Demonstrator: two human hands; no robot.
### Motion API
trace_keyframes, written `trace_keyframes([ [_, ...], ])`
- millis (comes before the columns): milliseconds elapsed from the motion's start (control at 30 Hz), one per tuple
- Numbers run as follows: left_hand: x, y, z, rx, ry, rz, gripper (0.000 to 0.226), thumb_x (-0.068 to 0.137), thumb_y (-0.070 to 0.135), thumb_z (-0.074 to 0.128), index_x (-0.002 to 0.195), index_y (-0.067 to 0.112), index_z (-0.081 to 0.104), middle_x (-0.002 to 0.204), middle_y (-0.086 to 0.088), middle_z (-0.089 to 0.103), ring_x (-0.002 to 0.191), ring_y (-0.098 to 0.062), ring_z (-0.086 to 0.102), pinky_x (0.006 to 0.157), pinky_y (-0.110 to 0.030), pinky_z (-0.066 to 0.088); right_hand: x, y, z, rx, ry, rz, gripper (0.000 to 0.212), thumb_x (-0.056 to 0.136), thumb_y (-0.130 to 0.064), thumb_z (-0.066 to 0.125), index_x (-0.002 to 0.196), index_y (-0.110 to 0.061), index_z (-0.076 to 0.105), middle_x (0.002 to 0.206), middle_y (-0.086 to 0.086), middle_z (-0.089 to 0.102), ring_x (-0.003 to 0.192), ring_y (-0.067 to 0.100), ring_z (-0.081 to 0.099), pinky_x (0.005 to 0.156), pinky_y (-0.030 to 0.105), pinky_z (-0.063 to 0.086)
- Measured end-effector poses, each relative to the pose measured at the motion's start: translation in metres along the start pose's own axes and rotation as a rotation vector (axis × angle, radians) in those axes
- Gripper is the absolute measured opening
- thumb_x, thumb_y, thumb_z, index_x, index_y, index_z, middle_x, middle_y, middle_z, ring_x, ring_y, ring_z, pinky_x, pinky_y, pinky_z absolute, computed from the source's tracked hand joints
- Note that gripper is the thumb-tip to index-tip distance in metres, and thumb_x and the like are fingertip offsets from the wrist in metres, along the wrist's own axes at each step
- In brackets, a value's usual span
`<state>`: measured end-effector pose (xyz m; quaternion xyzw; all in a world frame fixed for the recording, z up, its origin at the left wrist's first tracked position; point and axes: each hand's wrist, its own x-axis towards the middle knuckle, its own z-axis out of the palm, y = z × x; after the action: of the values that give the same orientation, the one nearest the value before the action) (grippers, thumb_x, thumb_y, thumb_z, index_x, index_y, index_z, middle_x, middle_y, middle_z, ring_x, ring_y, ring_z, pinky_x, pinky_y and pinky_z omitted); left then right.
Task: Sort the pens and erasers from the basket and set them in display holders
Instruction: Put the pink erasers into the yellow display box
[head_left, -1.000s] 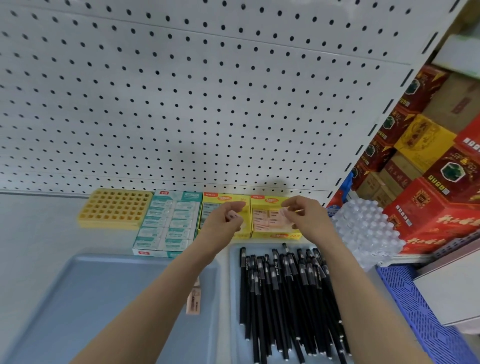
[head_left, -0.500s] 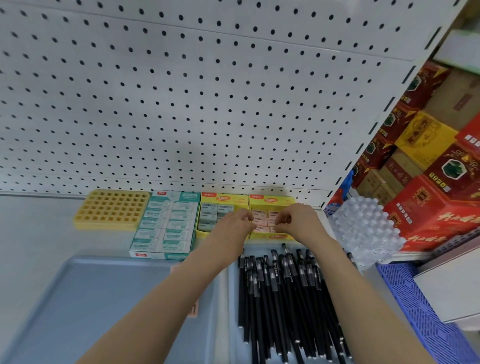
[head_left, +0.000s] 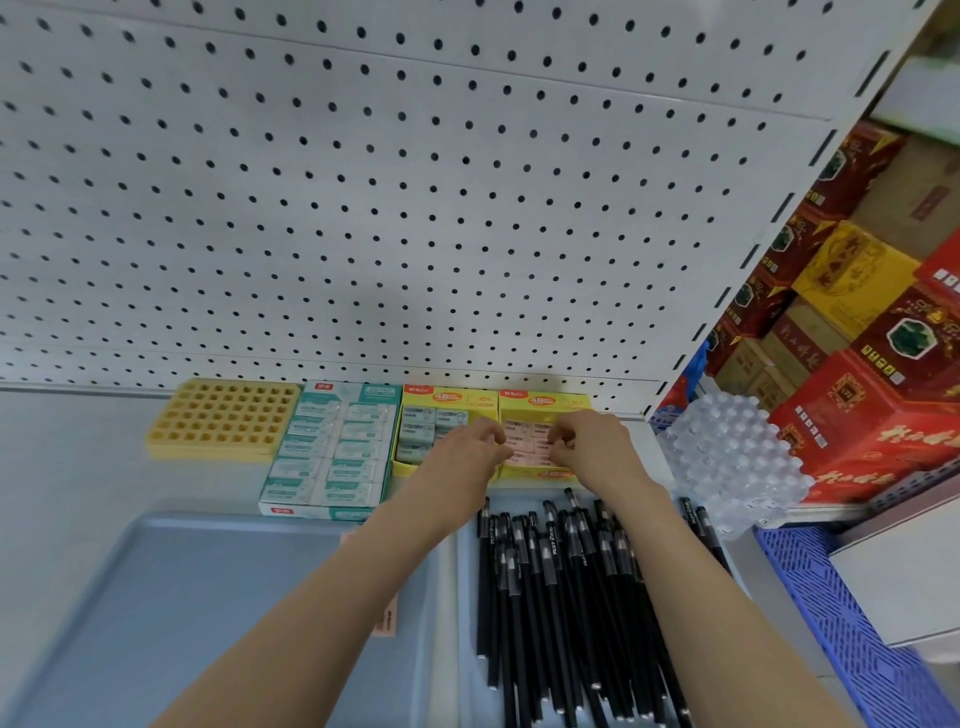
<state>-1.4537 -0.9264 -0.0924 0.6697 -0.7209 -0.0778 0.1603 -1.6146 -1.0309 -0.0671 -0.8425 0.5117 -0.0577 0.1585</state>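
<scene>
My left hand (head_left: 470, 452) and my right hand (head_left: 592, 444) meet over the right yellow display box (head_left: 543, 401), fingers curled onto the pink erasers (head_left: 527, 441) inside it. Each hand pinches a pink eraser at the rows in the box. Left of it stand a second yellow box (head_left: 441, 397) of grey-green erasers and a teal eraser box (head_left: 332, 457). An empty yellow holder with holes (head_left: 223, 418) sits at the far left. Many black pens (head_left: 561, 597) lie in a tray below my hands. One pink eraser (head_left: 387, 618) lies partly hidden under my left forearm.
A blue-grey tray (head_left: 182, 597) fills the lower left. A clear plastic holder with holes (head_left: 727, 467) stands right of the boxes, with a blue basket (head_left: 857, 623) below it. Red and yellow cartons (head_left: 857, 415) stack at the right. A white pegboard (head_left: 415, 208) backs the shelf.
Both hands have moved down from above the shelf into the right yellow box, bringing the pink erasers they held to the rows inside.
</scene>
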Motion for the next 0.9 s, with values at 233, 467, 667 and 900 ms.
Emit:
trace_keyframes([
  [233,-0.005,0.005,-0.014,-0.454,0.181,-0.171,0.051,0.091,0.011,0.063,0.136,0.027,0.047,0.127,0.005,0.056,0.103,-0.013,0.061,0.087,-0.025,0.047,-0.009,-0.002,-0.008,0.159,0.181,0.012,0.015,0.089,-0.014,0.063,0.101,-0.019,0.072,0.098,-0.004,0.072,0.090,0.016,0.064,0.083,0.031,0.051],
  [467,-0.008,0.008,-0.021,-0.984,0.318,-0.217,0.069,0.078,0.006,0.078,0.131,0.029,0.042,0.115,0.008,0.068,0.080,-0.007,0.069,0.076,-0.025,0.056,-0.031,-0.038,-0.026,0.971,-0.154,0.002,0.015,0.089,-0.017,0.071,0.099,-0.007,0.068,0.087,0.012,0.075,0.071,0.014,0.066,0.063,0.022,0.053],
  [667,-0.014,0.010,-0.025,-0.792,0.320,-0.230,0.072,0.077,0.017,0.081,0.137,0.031,0.042,0.114,0.019,0.058,0.081,-0.003,0.063,0.079,-0.023,0.055,-0.031,-0.032,-0.021,1.004,-0.050,0.011,0.026,0.086,-0.009,0.072,0.111,-0.009,0.067,0.086,0.008,0.070,0.063,0.008,0.063,0.059,0.019,0.052],
  [900,-0.017,0.000,-0.005,-0.150,0.078,-0.046,0.033,0.095,0.025,0.058,0.128,0.025,0.061,0.134,0.006,0.052,0.126,-0.019,0.042,0.107,-0.029,0.030,-0.018,0.003,-0.014,0.544,0.125,0.038,0.022,0.088,-0.011,0.065,0.104,-0.026,0.067,0.086,-0.001,0.065,0.068,0.013,0.067,0.063,0.025,0.056],
])
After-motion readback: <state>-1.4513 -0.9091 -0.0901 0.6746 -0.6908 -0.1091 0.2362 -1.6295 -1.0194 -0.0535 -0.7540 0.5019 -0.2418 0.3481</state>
